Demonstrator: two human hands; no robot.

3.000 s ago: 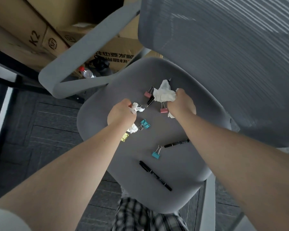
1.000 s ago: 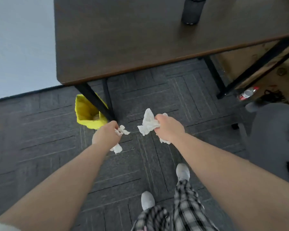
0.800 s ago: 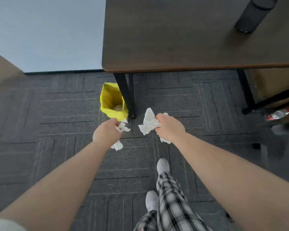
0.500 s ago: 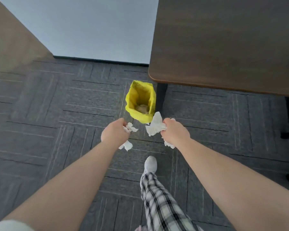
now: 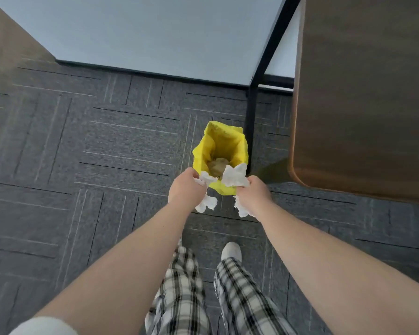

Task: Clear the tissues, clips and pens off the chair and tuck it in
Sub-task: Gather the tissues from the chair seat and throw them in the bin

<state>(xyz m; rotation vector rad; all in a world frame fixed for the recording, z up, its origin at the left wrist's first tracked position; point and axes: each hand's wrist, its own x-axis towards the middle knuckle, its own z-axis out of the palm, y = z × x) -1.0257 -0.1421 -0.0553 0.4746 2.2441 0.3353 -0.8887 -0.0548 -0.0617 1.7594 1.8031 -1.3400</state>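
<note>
My left hand (image 5: 185, 189) is closed around crumpled white tissues (image 5: 206, 203) that stick out above and below the fist. My right hand (image 5: 253, 195) grips another wad of white tissue (image 5: 235, 176). Both hands hover side by side at the near rim of a small yellow-lined bin (image 5: 220, 151) on the floor, with some crumpled waste visible at its bottom. The chair, the clips and the pens are out of view.
A dark wooden desk (image 5: 363, 93) fills the right side, and its black leg (image 5: 249, 131) stands right beside the bin. Grey carpet tiles cover the floor, a pale wall runs along the back. My checked trousers and white shoes (image 5: 231, 251) are below.
I have turned away from the chair and walked to the bin with tissues in both hands. The bin has come closer and now lies just beyond my fists.
</note>
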